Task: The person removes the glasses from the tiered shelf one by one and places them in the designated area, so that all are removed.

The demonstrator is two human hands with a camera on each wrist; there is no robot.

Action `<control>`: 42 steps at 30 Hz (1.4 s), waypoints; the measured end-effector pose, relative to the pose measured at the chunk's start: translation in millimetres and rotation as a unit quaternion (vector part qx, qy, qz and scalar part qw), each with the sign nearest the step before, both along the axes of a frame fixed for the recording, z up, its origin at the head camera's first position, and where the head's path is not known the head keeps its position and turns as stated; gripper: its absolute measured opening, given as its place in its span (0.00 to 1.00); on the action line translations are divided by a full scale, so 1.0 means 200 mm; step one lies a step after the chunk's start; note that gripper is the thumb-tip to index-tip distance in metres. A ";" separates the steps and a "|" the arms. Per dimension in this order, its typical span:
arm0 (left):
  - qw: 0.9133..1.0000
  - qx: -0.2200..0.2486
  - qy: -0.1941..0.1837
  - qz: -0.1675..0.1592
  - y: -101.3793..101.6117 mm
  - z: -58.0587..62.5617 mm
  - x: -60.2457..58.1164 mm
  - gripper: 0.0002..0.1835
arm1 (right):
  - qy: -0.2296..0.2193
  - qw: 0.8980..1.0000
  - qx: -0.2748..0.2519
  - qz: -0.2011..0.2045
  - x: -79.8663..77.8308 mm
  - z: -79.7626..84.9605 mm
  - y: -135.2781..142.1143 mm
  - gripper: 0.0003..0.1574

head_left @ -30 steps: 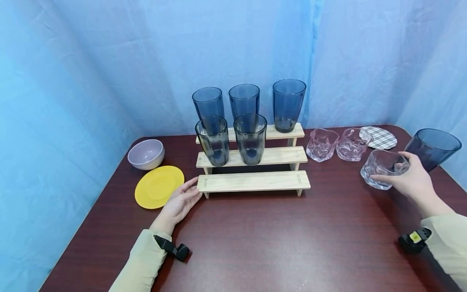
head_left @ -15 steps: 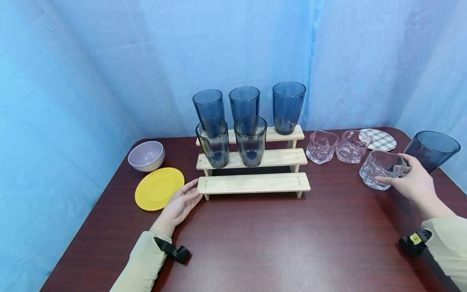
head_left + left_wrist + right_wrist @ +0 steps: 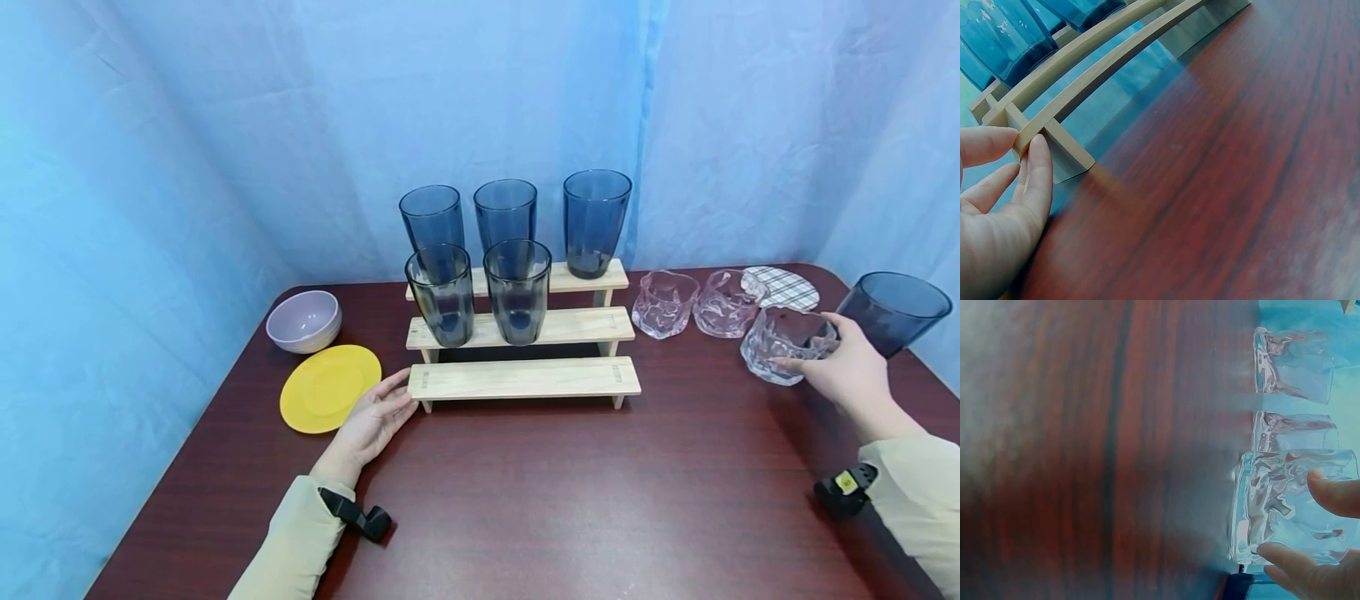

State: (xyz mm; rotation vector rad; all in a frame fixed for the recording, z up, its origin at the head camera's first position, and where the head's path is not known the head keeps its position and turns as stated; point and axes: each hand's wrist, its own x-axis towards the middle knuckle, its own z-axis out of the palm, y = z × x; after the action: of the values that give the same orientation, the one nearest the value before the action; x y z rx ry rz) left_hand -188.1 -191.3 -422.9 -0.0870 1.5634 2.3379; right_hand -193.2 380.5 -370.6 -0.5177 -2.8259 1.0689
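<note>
My right hand [image 3: 855, 371] grips a clear, wavy-sided glass tumbler [image 3: 772, 350], thumb on one side and fingers on the other; in the right wrist view the tumbler [image 3: 1272, 506] has its base close to the table. Two pinkish wavy tumblers [image 3: 663, 304] stand just behind and left of it. At the left end of a three-step wooden stand [image 3: 525, 379], my left hand [image 3: 371, 421] pinches the lowest board's corner between thumb and fingers. Tall blue-grey glasses [image 3: 596, 221] stand on the stand's upper two steps, three at the top and two in the middle.
Another blue-grey glass [image 3: 892, 312] stands behind my right hand. A checked round mat [image 3: 783, 287] lies at the back right. On the left are a lilac bowl [image 3: 303, 321] and a yellow plate [image 3: 330, 389]. Blue curtain [image 3: 480, 83] surrounds the dark red table [image 3: 525, 500].
My right hand has shifted the clear tumbler slightly back toward the pinkish ones. My left hand stays at the stand's corner. The head view has tilted a little.
</note>
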 end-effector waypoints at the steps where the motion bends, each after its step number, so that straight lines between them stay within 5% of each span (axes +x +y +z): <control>1: 1.000 0.000 0.000 0.000 0.00 0.00 0.00 0.32 | 0.001 1.000 0.003 0.000 0.00 0.00 0.00 0.61; 22: 1.000 -0.001 0.000 0.001 0.00 -0.01 -0.01 0.32 | 0.004 1.000 0.017 0.013 0.00 -0.01 0.04 0.61; 31: 1.000 -0.002 -0.007 -0.002 0.00 -0.01 0.00 0.32 | 0.028 0.999 0.043 -0.015 -0.18 -0.38 0.38 0.74; 34: 1.000 -0.003 -0.004 -0.002 0.00 -0.01 0.00 0.32 | 0.046 0.998 0.037 -0.021 -0.13 -0.34 0.34 0.72; 40: 1.000 -0.005 -0.002 -0.002 0.00 -0.01 0.00 0.32 | 0.110 0.991 -0.022 -0.076 0.09 -0.06 0.04 0.54; 42: 1.000 -0.004 -0.001 -0.002 0.00 0.00 0.00 0.32 | 0.152 0.983 -0.056 -0.081 0.12 -0.03 -0.01 0.50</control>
State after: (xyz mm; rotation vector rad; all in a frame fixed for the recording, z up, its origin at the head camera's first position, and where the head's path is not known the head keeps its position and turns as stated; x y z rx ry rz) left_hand -188.7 -191.7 -423.7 -0.0882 1.5716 2.3267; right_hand -170.0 378.9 -377.3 -0.5327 -2.4283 1.1684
